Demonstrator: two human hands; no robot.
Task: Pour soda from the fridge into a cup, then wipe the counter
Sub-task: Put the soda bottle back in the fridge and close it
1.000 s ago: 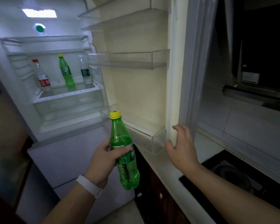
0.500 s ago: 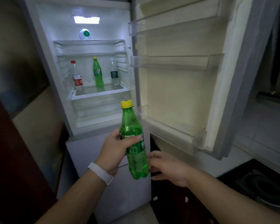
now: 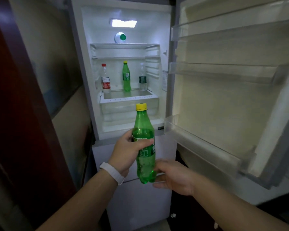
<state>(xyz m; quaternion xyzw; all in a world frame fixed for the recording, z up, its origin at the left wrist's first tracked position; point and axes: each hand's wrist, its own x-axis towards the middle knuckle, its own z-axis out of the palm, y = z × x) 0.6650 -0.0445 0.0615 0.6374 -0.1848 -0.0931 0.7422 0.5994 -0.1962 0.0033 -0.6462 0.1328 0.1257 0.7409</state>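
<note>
My left hand grips a green soda bottle with a yellow cap around its middle, upright, in front of the open fridge. My right hand is at the bottle's base with fingers loosely spread beside and under it; whether it touches the bottle is unclear. Inside the fridge, on a glass shelf, stand a clear bottle with a red cap, a second green soda bottle and a clear bottle with a dark label. No cup is in view.
The fridge door hangs open to the right with empty clear door shelves. A dark red wooden panel stands at the left. The white lower fridge compartment is closed below my hands.
The view has swung left, centring on the fridge. My right hand came off the door edge and moved down to the bottle's base. The left hand kept its hold on the bottle.
</note>
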